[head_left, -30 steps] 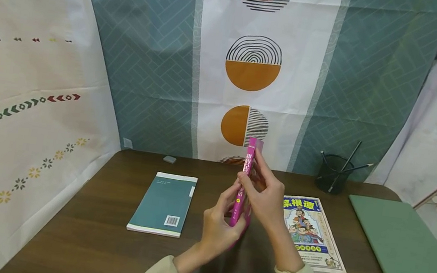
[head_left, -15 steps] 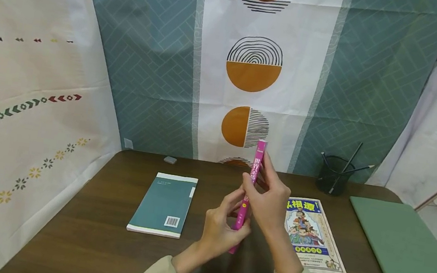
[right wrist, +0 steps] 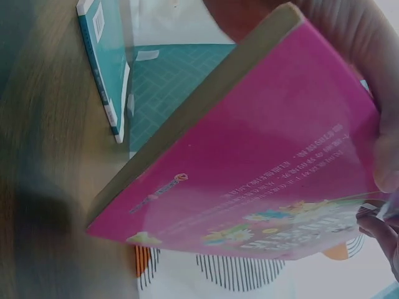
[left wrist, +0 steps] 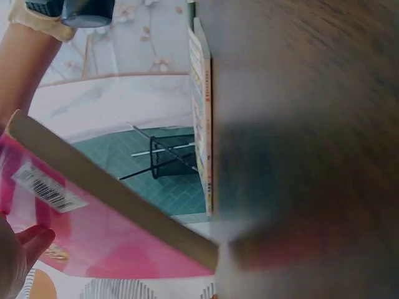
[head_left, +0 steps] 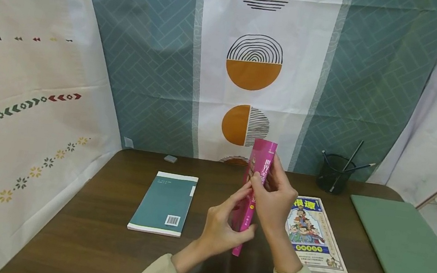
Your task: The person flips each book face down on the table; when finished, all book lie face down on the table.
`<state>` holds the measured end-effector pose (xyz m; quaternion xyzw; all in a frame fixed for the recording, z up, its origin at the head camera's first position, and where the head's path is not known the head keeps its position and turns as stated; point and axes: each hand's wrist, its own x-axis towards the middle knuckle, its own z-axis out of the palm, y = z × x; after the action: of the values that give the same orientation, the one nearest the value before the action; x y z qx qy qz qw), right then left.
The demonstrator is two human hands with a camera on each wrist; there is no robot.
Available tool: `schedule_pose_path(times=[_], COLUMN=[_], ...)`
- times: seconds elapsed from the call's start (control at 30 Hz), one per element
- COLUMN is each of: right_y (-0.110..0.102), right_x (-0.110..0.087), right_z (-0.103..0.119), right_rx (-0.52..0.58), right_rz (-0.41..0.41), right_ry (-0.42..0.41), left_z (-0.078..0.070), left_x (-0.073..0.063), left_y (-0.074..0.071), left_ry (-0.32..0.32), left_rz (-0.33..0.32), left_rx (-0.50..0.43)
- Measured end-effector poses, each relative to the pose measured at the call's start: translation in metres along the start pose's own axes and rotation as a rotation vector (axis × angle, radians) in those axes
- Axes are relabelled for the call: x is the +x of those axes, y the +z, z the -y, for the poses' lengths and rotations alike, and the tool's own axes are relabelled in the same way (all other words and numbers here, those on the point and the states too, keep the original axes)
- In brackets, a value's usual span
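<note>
Head view: your left hand [head_left: 217, 229] pinches the pink book [head_left: 248, 213] low, your right hand [head_left: 277, 203] pinches it higher up, spine toward you. Book held tilted over the desk [head_left: 95, 236]; cannot tell whether its bottom corner touches. Grips set apart, probably to steady both ends. Teal book [head_left: 163, 201] lies flat to the left, seemingly parked aside.

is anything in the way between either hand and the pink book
Nothing visible: the left hand and the right hand both grip the pink book directly. The teal book and illustrated book lie apart from it, to either side.
</note>
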<state>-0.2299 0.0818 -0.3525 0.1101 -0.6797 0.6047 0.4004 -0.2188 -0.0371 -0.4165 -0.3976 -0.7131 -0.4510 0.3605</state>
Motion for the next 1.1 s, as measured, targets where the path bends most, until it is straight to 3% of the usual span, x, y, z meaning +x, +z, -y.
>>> schedule_pose_path(times=[0.27,0.6,0.93,1.0,1.1], right_y=[0.004,0.009,0.010,0.010,0.010], right_x=[-0.003,-0.012,-0.013,-0.013,-0.013], right_z=[0.001,0.000,0.000,-0.001,-0.001], right_rx=[0.015,-0.023,-0.013,-0.018,-0.020], right_rz=[-0.025,-0.061,-0.071,-0.073,-0.065], right_ry=[0.018,-0.123,-0.124,-0.124,-0.101], left_z=[0.002,0.008,0.013,0.014,0.017], left_x=[-0.003,-0.008,-0.012,-0.011,-0.010], left_y=[0.002,0.003,0.001,0.000,-0.001], left_ry=[-0.024,-0.040,-0.089,-0.130,-0.255], left_rz=[-0.040,0.001,0.045,0.055,0.050], left_rx=[-0.005,0.031,-0.049,-0.117,-0.248])
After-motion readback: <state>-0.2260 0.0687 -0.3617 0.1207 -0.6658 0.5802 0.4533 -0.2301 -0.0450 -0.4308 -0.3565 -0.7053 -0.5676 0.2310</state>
